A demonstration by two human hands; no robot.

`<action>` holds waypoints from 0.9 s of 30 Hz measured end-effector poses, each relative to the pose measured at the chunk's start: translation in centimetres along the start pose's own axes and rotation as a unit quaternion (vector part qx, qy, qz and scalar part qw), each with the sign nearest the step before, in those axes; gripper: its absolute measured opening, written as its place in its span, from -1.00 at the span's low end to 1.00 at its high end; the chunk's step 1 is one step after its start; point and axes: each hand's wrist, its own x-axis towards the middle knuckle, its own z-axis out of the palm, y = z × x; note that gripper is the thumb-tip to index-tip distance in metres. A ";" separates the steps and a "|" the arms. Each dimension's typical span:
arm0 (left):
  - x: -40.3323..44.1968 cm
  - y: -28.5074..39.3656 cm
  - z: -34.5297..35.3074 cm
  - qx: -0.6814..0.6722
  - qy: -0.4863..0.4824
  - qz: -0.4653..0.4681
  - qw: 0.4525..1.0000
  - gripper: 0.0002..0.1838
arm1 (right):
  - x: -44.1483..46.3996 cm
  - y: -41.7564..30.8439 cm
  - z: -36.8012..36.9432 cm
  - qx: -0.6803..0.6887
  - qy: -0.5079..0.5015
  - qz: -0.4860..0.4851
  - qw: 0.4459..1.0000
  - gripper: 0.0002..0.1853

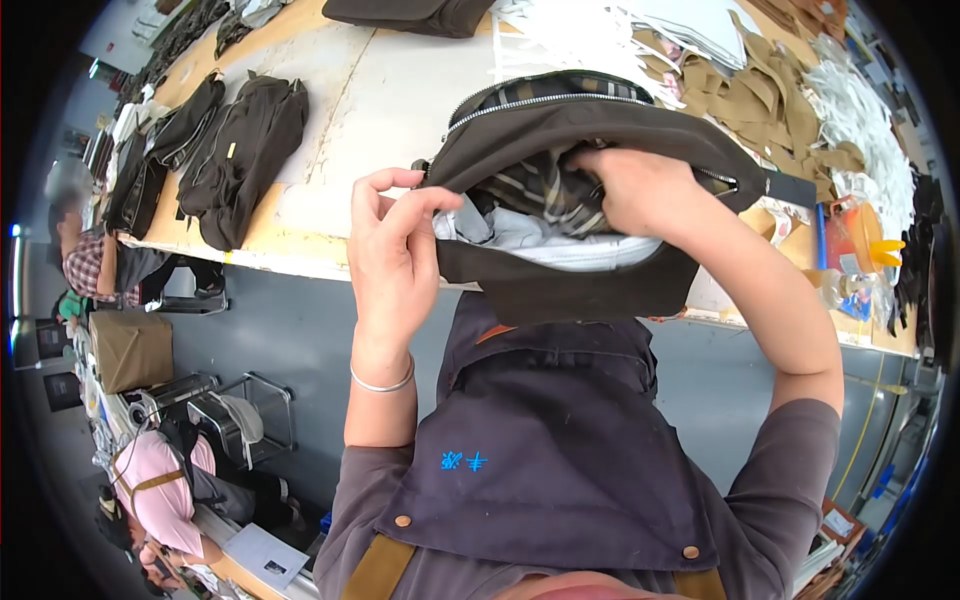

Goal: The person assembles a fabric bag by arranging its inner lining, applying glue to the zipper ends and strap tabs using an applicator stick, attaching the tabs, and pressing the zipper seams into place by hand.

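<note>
A dark brown bag (590,295) with zippers lies open at the table's near edge, its plaid lining (545,195) and a pale grey inner layer (520,232) showing. At the bag's left end, my left hand (400,235) has its thumb and index finger closed on the edge of the opening beside the pale layer. My right hand (640,190) reaches into the opening from the right, against the plaid lining. Its fingertips are hidden inside the bag, so what they hold cannot be made out.
More dark bags (245,160) lie on the table (340,110) at the left, another at the top. Brown fabric pieces (750,95) and white strips (860,120) are heaped at the right, near an orange container (850,235). Two people (165,490) sit at the left.
</note>
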 end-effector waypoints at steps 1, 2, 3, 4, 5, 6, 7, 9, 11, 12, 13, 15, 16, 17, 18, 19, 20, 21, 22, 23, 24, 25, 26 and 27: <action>0.3 0.3 0.0 -0.010 -0.008 -0.011 1.000 -0.79 | 0.5 1.3 1.1 -0.024 0.049 -0.016 0.998 -0.50; 0.6 0.7 0.2 -0.021 -0.014 -0.022 0.999 -0.79 | 0.3 1.3 1.0 -0.027 0.042 -0.019 0.999 -0.51; 0.9 1.0 0.2 -0.031 -0.020 -0.034 0.999 -0.78 | -0.1 0.9 0.7 -0.030 0.033 -0.023 0.999 -0.52; 1.1 1.1 0.1 -0.034 -0.022 -0.041 0.998 -0.80 | -0.6 0.2 -0.2 -0.024 0.026 -0.013 0.999 -0.55; 1.2 1.0 0.0 -0.036 -0.025 -0.049 0.998 -0.80 | -1.1 -0.9 -1.4 -0.016 0.018 -0.003 1.000 -0.58; 1.4 1.0 -0.3 -0.037 -0.028 -0.056 0.997 -0.81 | -1.5 -1.8 -2.4 -0.007 0.011 0.006 1.000 -0.61; 1.5 0.9 -0.5 -0.049 -0.020 -0.062 0.997 -0.80 | -1.6 -2.4 -2.9 0.023 0.014 -0.046 0.999 -0.64; 1.5 0.7 -1.1 -0.074 -0.004 -0.078 0.994 -0.76 | -1.9 -3.2 -3.3 0.082 0.017 -0.149 0.985 -0.70; 0.5 -0.8 -2.0 -0.102 0.012 -0.128 0.986 -0.72 | -1.4 -3.6 -0.8 0.187 0.086 -0.287 0.936 -0.75; -0.6 -2.3 -2.5 -0.120 0.015 -0.159 0.980 -0.73 | -1.3 -4.0 -0.3 0.206 0.057 -0.305 0.928 -0.74; -1.7 -3.3 -2.9 -0.137 0.016 -0.191 0.972 -0.73 | -0.8 -4.1 0.8 0.233 0.063 -0.330 0.913 -0.72; -3.7 -4.0 -3.0 -0.259 0.004 -0.259 0.931 -0.67 | 0.1 -4.2 2.1 0.267 0.082 -0.365 0.888 -0.70; -4.8 -4.6 -2.3 -0.334 0.011 -0.281 0.899 -0.65 | 0.3 -4.4 2.0 0.289 0.066 -0.343 0.891 -0.70; -5.7 -4.9 -1.7 -0.408 0.019 -0.302 0.862 -0.63 | 0.3 -4.7 1.7 0.309 0.050 -0.323 0.893 -0.69; -6.3 -4.9 -1.3 -0.429 0.036 -0.334 0.839 -0.63 | 0.3 -4.9 1.6 0.328 0.032 -0.302 0.895 -0.68; -6.8 -4.6 -0.7 -0.451 0.054 -0.363 0.814 -0.62 | 0.4 -5.0 1.6 0.337 0.034 -0.307 0.889 -0.68; -6.9 -4.4 -0.1 -0.472 0.071 -0.390 0.788 -0.62 | 0.5 -5.0 1.7 0.346 0.039 -0.312 0.884 -0.68; -6.5 -3.9 0.4 -0.485 0.079 -0.379 0.784 -0.64 | 0.6 -4.9 1.9 0.355 0.045 -0.316 0.879 -0.68; -6.0 -3.1 0.7 -0.498 0.086 -0.369 0.780 -0.67 | 0.7 -4.8 2.5 0.348 0.060 -0.338 0.872 -0.69; -5.6 -2.6 0.7 -0.510 0.093 -0.361 0.775 -0.69 | 0.8 -4.7 2.8 0.328 0.085 -0.356 0.871 -0.69; -5.2 -2.6 0.2 -0.518 0.089 -0.322 0.787 -0.75 | 1.0 -4.6 2.9 0.309 0.109 -0.373 0.868 -0.69; -4.6 -2.6 -0.2 -0.467 0.093 -0.258 0.841 -0.74 | 1.1 -4.6 3.0 0.287 0.133 -0.391 0.864 -0.69; -3.8 -2.6 -0.7 -0.411 0.097 -0.191 0.886 -0.74 | 1.0 -4.7 3.0 0.287 0.134 -0.390 0.865 -0.69; -2.9 -2.5 -1.2 -0.351 0.101 -0.123 0.923 -0.73 | 1.0 -4.8 2.9 0.286 0.134 -0.389 0.865 -0.69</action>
